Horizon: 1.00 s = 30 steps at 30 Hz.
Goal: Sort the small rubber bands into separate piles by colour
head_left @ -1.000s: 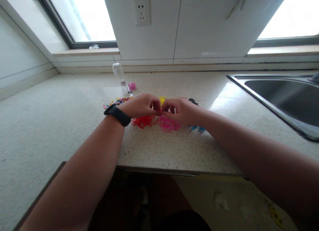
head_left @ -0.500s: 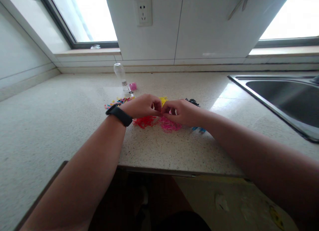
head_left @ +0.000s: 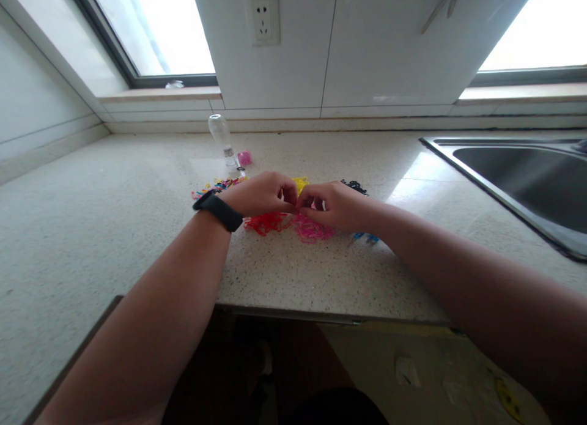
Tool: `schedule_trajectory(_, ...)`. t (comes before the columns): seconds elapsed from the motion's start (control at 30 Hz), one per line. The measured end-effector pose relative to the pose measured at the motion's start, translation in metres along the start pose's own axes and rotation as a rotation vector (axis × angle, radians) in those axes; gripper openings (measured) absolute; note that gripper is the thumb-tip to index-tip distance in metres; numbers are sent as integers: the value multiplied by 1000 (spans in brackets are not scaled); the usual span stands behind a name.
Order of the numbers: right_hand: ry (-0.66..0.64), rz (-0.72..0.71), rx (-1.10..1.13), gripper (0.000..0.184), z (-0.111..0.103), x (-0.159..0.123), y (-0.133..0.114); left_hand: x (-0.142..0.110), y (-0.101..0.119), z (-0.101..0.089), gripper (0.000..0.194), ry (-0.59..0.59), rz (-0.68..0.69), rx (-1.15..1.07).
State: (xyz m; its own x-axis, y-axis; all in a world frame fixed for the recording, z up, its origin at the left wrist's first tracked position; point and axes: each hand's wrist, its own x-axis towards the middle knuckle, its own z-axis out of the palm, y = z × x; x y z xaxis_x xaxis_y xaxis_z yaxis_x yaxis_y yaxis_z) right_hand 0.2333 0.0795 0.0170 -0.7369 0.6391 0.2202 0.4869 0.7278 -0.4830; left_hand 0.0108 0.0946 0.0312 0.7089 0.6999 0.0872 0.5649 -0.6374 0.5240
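Observation:
My left hand (head_left: 267, 194) and my right hand (head_left: 336, 203) meet above the counter, thumbs and fingers pinched with the tips touching. A small reddish bit shows between the tips, too small to name. Under my left hand lies a pile of red rubber bands (head_left: 266, 224). Pink rubber bands (head_left: 313, 229) spread below my right fingers. Behind the hands is a yellow pile (head_left: 301, 183), partly hidden. Black bands (head_left: 354, 186) and blue ones (head_left: 365, 237) peek out around my right wrist. A mixed-colour pile (head_left: 222, 185) sits behind my left wrist, which wears a dark band (head_left: 219, 211).
A clear bottle (head_left: 222, 140) stands upside down at the back, with a pink cap-like piece (head_left: 244, 158) beside it. A metal sink (head_left: 518, 186) is set into the counter (head_left: 293, 284) at the right. The tiled wall carries a socket (head_left: 263, 19).

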Motion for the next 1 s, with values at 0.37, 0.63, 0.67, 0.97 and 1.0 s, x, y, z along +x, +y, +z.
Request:
schedule_trajectory(0.37,-17,-3,-30,15,0,1,0,0,-1,0,16,-14,-4,3)
schedule_trajectory(0.63,-15,6,-38,16,-1,0,-1,0,1,-1,16,-13,-4,13)
schedule_trajectory(0.67,-16,7,-39,16,-1,0,-1,0,1,-1,16,-13,-4,10)
schedule_trajectory(0.97,-20,10,-42,15,-1,1,-1,0,0,0,13,-12,0,23)
schedule_trajectory(1.0,-22,11,-44,15,-1,1,-1,0,0,0,14,-12,-3,25)
